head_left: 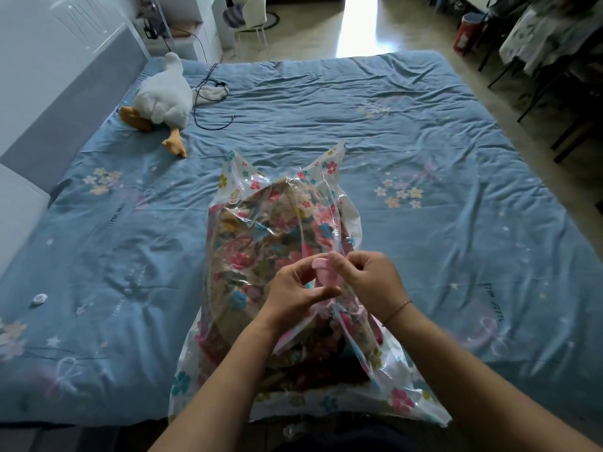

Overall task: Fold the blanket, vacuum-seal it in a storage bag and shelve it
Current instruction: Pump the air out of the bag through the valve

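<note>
A clear storage bag (261,203) printed with coloured flowers lies lengthwise on the blue bed (424,151), with a folded floral blanket (254,243) inside it. Above the bag's middle, my left hand (293,288) and my right hand (368,282) meet. Both pinch a small pink clip (323,272) that sits on the bag's plastic seam. My right wrist wears a thin cord bracelet. The bag's near end reaches the bed's front edge below my forearms.
A white plush goose (163,96) lies at the bed's far left beside a black cable (208,102). A small round white cap (39,299) rests on the cover at left. A chair (251,31) stands beyond the bed, dark furniture (554,76) to the right.
</note>
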